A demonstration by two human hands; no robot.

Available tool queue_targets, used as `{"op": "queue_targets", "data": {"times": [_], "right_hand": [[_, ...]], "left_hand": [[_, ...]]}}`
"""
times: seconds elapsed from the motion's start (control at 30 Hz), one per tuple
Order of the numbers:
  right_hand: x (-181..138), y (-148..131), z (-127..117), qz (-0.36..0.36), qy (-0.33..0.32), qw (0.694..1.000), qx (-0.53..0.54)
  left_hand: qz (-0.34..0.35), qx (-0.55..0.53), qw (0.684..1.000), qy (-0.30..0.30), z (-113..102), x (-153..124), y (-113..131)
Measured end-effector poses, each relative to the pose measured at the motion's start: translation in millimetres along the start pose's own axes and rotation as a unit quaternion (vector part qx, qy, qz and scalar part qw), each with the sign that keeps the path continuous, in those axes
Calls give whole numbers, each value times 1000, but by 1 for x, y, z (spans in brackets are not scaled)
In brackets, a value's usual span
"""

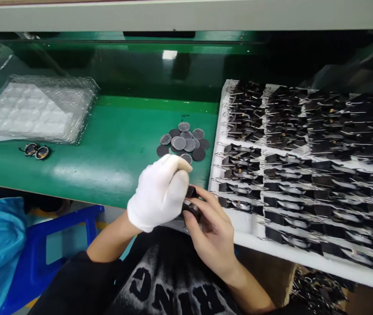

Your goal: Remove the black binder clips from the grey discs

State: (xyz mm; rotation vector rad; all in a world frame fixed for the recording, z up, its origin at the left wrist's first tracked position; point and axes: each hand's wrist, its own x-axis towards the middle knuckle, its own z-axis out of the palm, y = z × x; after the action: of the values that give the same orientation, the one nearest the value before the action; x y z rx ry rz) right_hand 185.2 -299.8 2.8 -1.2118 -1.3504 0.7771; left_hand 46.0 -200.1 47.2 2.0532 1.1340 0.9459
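Note:
My right hand (214, 236), bare, holds a small black part (192, 208) between thumb and fingers; its exact kind is hard to make out. Over that part is my left hand (160, 192) in a white glove, fingers and thumb pressed together at the part's upper side. Whatever the gloved fingertips pinch is hidden. Just beyond them on the green tabletop (123, 131) lies a loose pile of thin round discs (179, 143), some matt black, others grey and shiny.
To the right, a white foam tray (245, 221) holds rows of black parts (291, 179) with thin metal wires. Stacked clear plastic trays (38, 109) lie at the left, near two small round pieces (37, 151). A blue stool (38, 258) stands below the table edge.

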Motion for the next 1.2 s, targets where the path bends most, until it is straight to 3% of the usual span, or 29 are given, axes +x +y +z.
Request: {"op": "queue_targets", "data": {"times": [0.27, 0.4, 0.63, 0.87, 1.2], "right_hand": [[-1, -4, 8, -48, 20, 998, -19], [-5, -5, 8, -82, 17, 996, -29], [-9, -7, 8, -118, 0, 993, -31], [-2, -9, 0, -53, 42, 996, -60], [12, -8, 10, -51, 41, 994, -91]], "left_hand": [[-21, -50, 991, 119, 15, 4, 0], [-67, -110, 985, 117, 13, 11, 8], [-148, -272, 947, 89, 12, 18, 12], [-132, -275, 940, 153, 0, 30, 10], [-76, -183, 958, 210, 12, 37, 0]]}}
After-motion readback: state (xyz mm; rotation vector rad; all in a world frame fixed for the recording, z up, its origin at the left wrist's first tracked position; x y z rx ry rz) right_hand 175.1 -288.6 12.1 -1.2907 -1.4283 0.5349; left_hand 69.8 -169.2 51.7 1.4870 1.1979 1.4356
